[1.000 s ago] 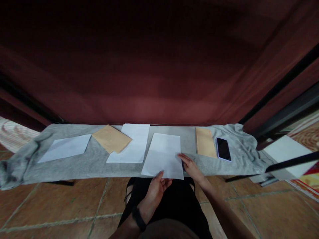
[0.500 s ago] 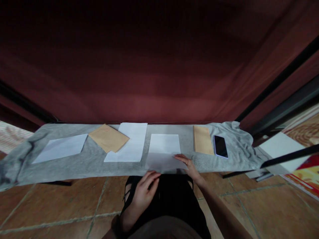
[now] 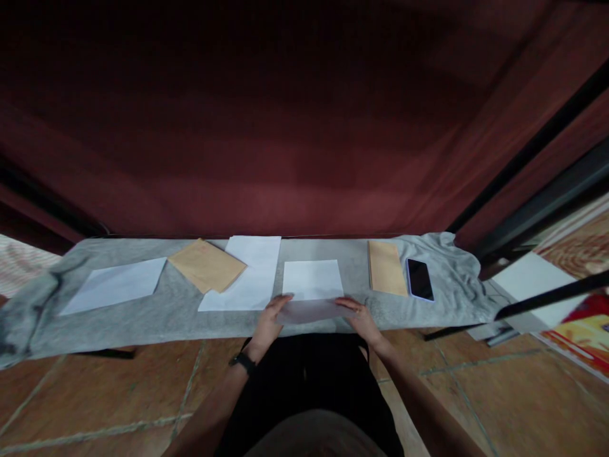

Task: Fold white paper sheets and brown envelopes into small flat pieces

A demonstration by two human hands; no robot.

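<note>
The bare left hand (image 3: 272,315) and bare right hand (image 3: 359,315) are a little apart over the middle of the near edge of the grey cloth-covered bench (image 3: 143,327), fingers bent inward, each closed in a light grip. Both wrists lie outside that edge, the left forearm (image 3: 216,406) and right forearm (image 3: 419,393) slanting inward.

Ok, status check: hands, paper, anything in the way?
Left hand, right hand gripping opposite side edges. White paper sheet bent up at near end. Only hands seen on it; smartphone apart, right.
</note>
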